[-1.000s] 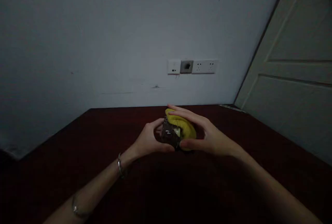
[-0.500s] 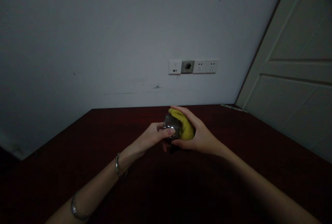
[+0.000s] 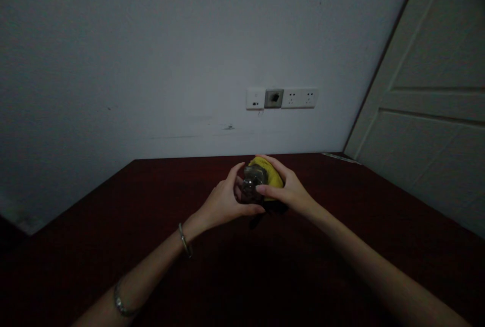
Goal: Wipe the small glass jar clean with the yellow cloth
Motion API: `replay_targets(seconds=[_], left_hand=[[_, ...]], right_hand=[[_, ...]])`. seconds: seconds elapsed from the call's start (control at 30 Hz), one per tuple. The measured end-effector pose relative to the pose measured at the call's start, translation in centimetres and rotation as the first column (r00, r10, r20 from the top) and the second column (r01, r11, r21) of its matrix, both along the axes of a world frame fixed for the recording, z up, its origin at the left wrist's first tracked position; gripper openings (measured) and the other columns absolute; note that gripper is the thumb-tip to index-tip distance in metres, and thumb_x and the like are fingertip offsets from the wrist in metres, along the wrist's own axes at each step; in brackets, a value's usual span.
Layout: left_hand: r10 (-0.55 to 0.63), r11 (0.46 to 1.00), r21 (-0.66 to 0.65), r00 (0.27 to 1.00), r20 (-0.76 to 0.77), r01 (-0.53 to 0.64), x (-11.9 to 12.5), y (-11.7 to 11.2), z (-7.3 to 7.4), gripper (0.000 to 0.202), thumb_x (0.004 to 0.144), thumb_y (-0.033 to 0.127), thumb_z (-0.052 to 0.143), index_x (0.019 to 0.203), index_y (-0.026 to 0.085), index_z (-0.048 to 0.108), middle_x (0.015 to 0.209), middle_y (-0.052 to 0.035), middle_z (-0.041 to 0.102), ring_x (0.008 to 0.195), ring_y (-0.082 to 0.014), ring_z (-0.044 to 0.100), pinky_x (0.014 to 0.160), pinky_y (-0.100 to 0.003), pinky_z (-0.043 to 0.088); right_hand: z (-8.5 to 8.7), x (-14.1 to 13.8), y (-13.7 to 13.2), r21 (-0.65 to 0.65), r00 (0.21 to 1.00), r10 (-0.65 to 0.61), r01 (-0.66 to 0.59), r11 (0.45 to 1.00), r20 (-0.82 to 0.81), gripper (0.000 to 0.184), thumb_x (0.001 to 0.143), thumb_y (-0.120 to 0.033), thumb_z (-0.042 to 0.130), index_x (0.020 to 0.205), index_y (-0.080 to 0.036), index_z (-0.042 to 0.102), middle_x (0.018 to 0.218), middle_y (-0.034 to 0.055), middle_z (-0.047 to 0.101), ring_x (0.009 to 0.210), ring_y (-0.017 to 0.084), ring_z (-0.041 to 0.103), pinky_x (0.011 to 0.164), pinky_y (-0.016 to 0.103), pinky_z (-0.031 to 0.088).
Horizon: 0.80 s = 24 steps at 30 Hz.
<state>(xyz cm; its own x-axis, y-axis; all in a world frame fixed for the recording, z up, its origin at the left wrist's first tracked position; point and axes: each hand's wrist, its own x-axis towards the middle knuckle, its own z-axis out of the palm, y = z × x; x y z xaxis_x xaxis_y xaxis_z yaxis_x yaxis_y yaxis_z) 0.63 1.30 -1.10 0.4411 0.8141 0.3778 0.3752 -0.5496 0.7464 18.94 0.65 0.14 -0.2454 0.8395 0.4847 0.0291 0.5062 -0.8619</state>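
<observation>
Over the dark red table [image 3: 113,246] I hold a small clear glass object [image 3: 251,186] between both hands. My left hand [image 3: 223,204] cups it from below and the left, fingers curled round it. My right hand [image 3: 288,191] is closed on a yellow cloth [image 3: 270,174] that is pressed against the glass from the right and behind. What kind of glass object it is I cannot make out in the dim light. A thin bangle sits on my left wrist.
A white wall rises behind the table, with a row of sockets [image 3: 282,98] above the hands. A pale panelled door [image 3: 435,104] stands at the right. The room is dim.
The glass object has been turned in my hands, and the right hand with the yellow cloth has shifted slightly round it. My left fingers have moved from its top to its side.
</observation>
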Motion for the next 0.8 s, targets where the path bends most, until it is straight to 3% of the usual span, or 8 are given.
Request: replay_targets(seconds=[0.37,0.6,0.8], left_hand=[[0.016,0.996,0.082,0.995,0.098,-0.024,1.0,-0.5,-1.0,0.075,0.061,0.042,0.074,0.125,0.017,0.041,0.107,-0.0106,0.063,0.094,-0.0241,0.062,0.081,-0.038,0.050],[0.052,0.998,0.016,0.984,0.171,-0.055,1.5,-0.8,-1.3,0.075,0.059,0.039,0.076,0.122,0.016,0.042,0.106,-0.0111,0.064,0.099,-0.0261,0.061,0.083,-0.041,0.051],[0.097,0.991,0.072,0.976,0.194,-0.113,1.3,-0.7,-1.4,0.084,0.052,0.038,0.080,0.123,0.017,0.040,0.106,-0.0111,0.063,0.097,-0.0263,0.062,0.082,-0.042,0.053]], right_hand=[[-0.3,0.0,0.2,-0.052,0.999,0.030,-0.030,0.998,0.014,0.068,0.059,-0.033,0.075,0.119,-0.021,0.047,0.116,0.0088,0.057,0.106,0.025,0.056,0.094,0.042,0.044],[-0.2,0.5,0.3,0.016,0.990,0.061,-0.063,0.998,0.131,0.066,0.065,-0.031,0.071,0.124,-0.024,0.044,0.119,0.0075,0.055,0.109,0.024,0.054,0.096,0.043,0.043],[0.5,1.0,-0.3,0.104,0.973,0.055,-0.080,0.991,0.224,0.072,0.065,-0.029,0.073,0.129,-0.025,0.040,0.130,0.0086,0.049,0.119,0.025,0.049,0.101,0.044,0.040]])
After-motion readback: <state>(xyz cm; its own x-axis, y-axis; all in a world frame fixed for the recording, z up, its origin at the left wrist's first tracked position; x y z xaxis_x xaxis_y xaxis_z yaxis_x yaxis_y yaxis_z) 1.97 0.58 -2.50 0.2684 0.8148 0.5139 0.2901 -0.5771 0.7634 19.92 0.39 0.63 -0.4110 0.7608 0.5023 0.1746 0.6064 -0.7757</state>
